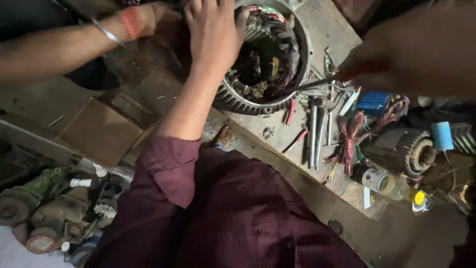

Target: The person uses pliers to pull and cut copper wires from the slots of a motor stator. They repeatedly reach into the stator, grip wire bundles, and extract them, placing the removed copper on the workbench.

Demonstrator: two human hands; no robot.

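- Left hand (pixel 214 34): flat on the rim of the motor stator (pixel 265 54), fingers spread over the top-left edge. Grip apart, resting on it rather than clamped.
- Right hand (pixel 421 49): blurred, close to the camera at upper right. Grip pinched shut on a thin dark rod tool (pixel 317 82).
- Stator sits at the top centre of the wooden surface (pixel 317 25), bore facing up, copper windings visible inside.
- Key relation: the rod's long axis runs right to left from the right hand, its tip at the stator's lower-right rim. Stator lies left of the right hand. Left hand is the nearer one, already touching it.
- Another person's arm (pixel 64 44), with bangle and orange band, reaches in from the left; its hand is beside the stator's left side.
- Loose tools (pixel 315 131) and a red wire bundle (pixel 352 134) lie to the right, below the stator.
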